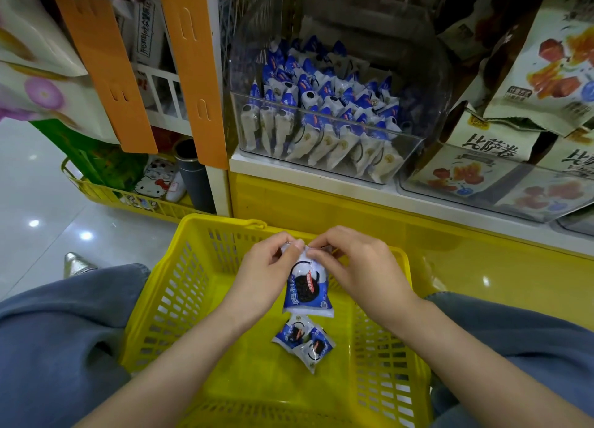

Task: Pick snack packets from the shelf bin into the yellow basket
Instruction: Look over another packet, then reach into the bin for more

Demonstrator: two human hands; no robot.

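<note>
Progress check, head view; the yellow basket [167,286] sits close in front of the person, just below the shelf [289,168]; two snack packets [303,339] lie on its floor, touching and slightly overlapped; count these as done.

A third packet [307,288] hangs over the basket, above the two, not yet let go; left hand [265,268] and right hand [352,263] both pinch its top edge between thumb and fingertips, so each grip is closed on that packet.

On the shelf, above and behind the basket, stands the shelf bin [434,83], clear plastic; many more blue-and-white packets [324,109] are packed inside it.

Judgement: early stage; two in, one about to go in, most of the stock unpicked; how many are wanted is not given. The next step probably needs only a release over the basket, then a reach up to the bin.
</note>
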